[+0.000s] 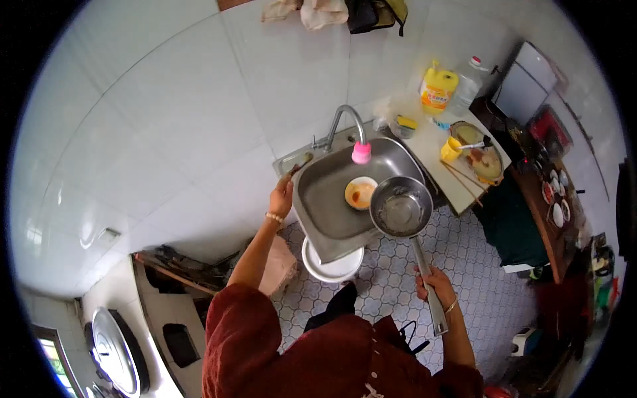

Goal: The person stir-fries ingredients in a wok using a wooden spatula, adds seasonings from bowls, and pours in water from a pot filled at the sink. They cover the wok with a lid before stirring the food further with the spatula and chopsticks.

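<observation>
My right hand (pixel 438 288) is wrapped round the long handle of a metal saucepan (pixel 400 207). The pan is held over the right front edge of the steel sink (pixel 318 215), its inside wet and smeared with pale residue. At the sink's left rim, my left hand (pixel 282 197) is closed on the thin end of a small brush-like tool (pixel 304 161); its exact kind is hard to make out. A bowl (pixel 358 191) with orange-brown residue sits in the basin, partly behind the pan. Above the basin hangs the curved faucet (pixel 344 113) with a pink nozzle (pixel 361 152).
On the right counter stand a yellow detergent jug (pixel 438 89), a clear bottle (pixel 468 86), a yellow cup (pixel 451 148), chopsticks (pixel 463 179) and a round tray (pixel 496 166). A white bucket (pixel 332 268) is below the sink's front edge. A lidded wok (pixel 114 351) is at lower left.
</observation>
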A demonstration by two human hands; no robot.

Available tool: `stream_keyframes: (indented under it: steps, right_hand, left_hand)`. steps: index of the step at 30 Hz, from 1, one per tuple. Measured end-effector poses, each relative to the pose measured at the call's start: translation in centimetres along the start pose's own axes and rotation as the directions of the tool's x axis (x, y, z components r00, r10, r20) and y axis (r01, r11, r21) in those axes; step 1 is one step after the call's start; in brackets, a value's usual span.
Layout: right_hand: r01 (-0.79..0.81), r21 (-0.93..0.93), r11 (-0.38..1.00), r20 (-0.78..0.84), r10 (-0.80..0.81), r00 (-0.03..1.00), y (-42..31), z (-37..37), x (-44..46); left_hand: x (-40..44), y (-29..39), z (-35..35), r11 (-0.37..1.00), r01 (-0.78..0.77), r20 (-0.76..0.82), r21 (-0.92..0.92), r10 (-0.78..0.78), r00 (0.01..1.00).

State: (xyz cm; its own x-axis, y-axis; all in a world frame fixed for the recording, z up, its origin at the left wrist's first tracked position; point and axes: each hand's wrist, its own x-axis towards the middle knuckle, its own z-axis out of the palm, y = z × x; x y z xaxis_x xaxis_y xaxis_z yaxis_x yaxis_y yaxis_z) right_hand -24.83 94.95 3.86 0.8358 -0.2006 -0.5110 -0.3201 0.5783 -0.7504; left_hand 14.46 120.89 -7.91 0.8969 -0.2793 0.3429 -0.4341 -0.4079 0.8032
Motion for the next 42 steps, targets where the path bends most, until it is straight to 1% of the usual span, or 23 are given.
stream_keyframes:
  steps: [2,4,6,7,10,11,12,14,16,17,18,20,22,26,28,30,32,34,37,38,40,41,42]
  right_hand:
    - [-0.045,-0.029,0.999,0.004,0.045,0.999,-2.6,-0.5,2.0]
    - [-0.083,-0.062,0.995,-0.074,0.078,0.994,-4.7,-0.4,4.2]
    - [-0.099,-0.095,0.991,-0.073,0.093,0.993,-5.8,-1.2,6.9]
    - [-0.12,-0.08,0.99,-0.05,0.116,0.992,-6.0,-1.6,7.9]
    - [-0.169,-0.019,0.985,-0.046,0.168,0.985,-6.9,-1.8,10.2]
    - [-0.208,-0.044,0.977,0.005,0.208,0.978,-6.6,-2.4,11.4]
    - [-0.247,-0.07,0.966,0.059,0.251,0.966,-6.8,-2.2,12.3]
    - [-0.301,-0.076,0.951,0.08,0.306,0.949,-7.4,-1.9,14.0]
    - [-0.352,-0.123,0.928,0.124,0.367,0.922,-7.5,-1.8,15.3]
    - [-0.341,-0.184,0.922,0.133,0.367,0.921,-7.2,-1.8,16.0]
    - [-0.349,-0.18,0.92,0.136,0.374,0.917,-7.2,-1.7,16.6]
    - [-0.377,-0.228,0.898,0.155,0.416,0.896,-7.1,-1.6,17.5]
    - [-0.389,-0.203,0.899,0.174,0.424,0.889,-6.9,-1.6,17.9]
    - [-0.401,-0.207,0.892,0.17,0.436,0.884,-6.4,-1.6,18.4]
    - [-0.423,-0.216,0.88,0.142,0.457,0.878,-5.4,-2.3,18.8]
    - [-0.447,-0.223,0.866,0.113,0.478,0.871,-5.2,-2.4,18.7]
    - [-0.435,-0.35,0.83,0.084,0.49,0.868,-6.0,-1.7,18.9]
    - [-0.438,-0.366,0.821,0.087,0.499,0.863,-5.4,-1.9,19.0]
    - [-0.443,-0.372,0.815,0.095,0.509,0.856,-5.2,-1.9,19.0]
    - [-0.445,-0.364,0.818,0.105,0.511,0.853,-5.1,-1.9,18.9]
    - [-0.426,-0.375,0.823,0.131,0.502,0.855,-3.7,-3.1,19.6]
    - [-0.407,-0.39,0.826,0.158,0.496,0.854,-2.9,-3.8,19.8]
    - [-0.406,-0.389,0.827,0.157,0.494,0.855,-3.4,-3.2,19.6]
  left_hand:
    - [6.2,-1.9,3.8,0.999,0.045,0.03,0.001,-0.045,0.999]
    - [10.2,-2.9,7.0,0.995,0.097,0.062,0.014,-0.097,0.993]
    - [13.4,-2.3,9.4,0.985,0.108,0.022,0.132,-0.112,0.993]
    - [14.6,-2.1,10.4,0.976,0.105,0.058,0.19,-0.118,0.991]
    - [16.7,-3.2,12.5,0.955,0.181,0.183,0.236,-0.227,0.957]
    - [17.0,-4.1,12.9,0.948,0.085,0.168,0.307,-0.142,0.976]
    - [17.3,-4.0,13.0,0.947,0.093,0.17,0.309,-0.151,0.974]
    - [17.3,-4.0,12.6,0.95,0.147,0.187,0.275,-0.203,0.961]
    - [17.7,-5.0,12.8,0.938,0.136,0.172,0.32,-0.199,0.965]
    - [18.2,-5.5,12.8,0.928,0.135,0.214,0.347,-0.219,0.952]
    - [18.6,-5.9,12.9,0.918,0.133,0.256,0.373,-0.239,0.937]
    - [18.8,-6.6,13.3,0.924,0.126,0.26,0.361,-0.229,0.938]
    - [19.0,-5.6,13.3,0.889,0.397,0.267,0.23,-0.45,0.852]
    - [19.1,-5.0,13.4,0.874,0.436,0.256,0.215,-0.481,0.839]
    - [19.3,-5.0,13.6,0.811,0.577,0.27,0.092,-0.578,0.77]
    - [19.6,-5.2,13.5,0.814,0.571,0.307,0.107,-0.573,0.76]
    - [19.9,-5.6,13.0,0.818,0.563,0.34,0.119,-0.566,0.751]
    - [19.8,-5.8,13.0,0.888,0.399,0.311,0.228,-0.454,0.835]
    - [19.7,-3.9,12.0,0.861,0.425,0.253,0.28,-0.493,0.833]
    - [19.6,-4.1,12.1,0.863,0.421,0.258,0.279,-0.49,0.833]
    - [19.4,-6.4,12.4,0.949,0.213,0.193,0.232,-0.26,0.946]
    - [19.6,-7.5,12.6,0.95,0.21,0.195,0.231,-0.257,0.946]
    - [19.9,-7.6,12.7,0.947,0.28,0.214,0.156,-0.309,0.927]
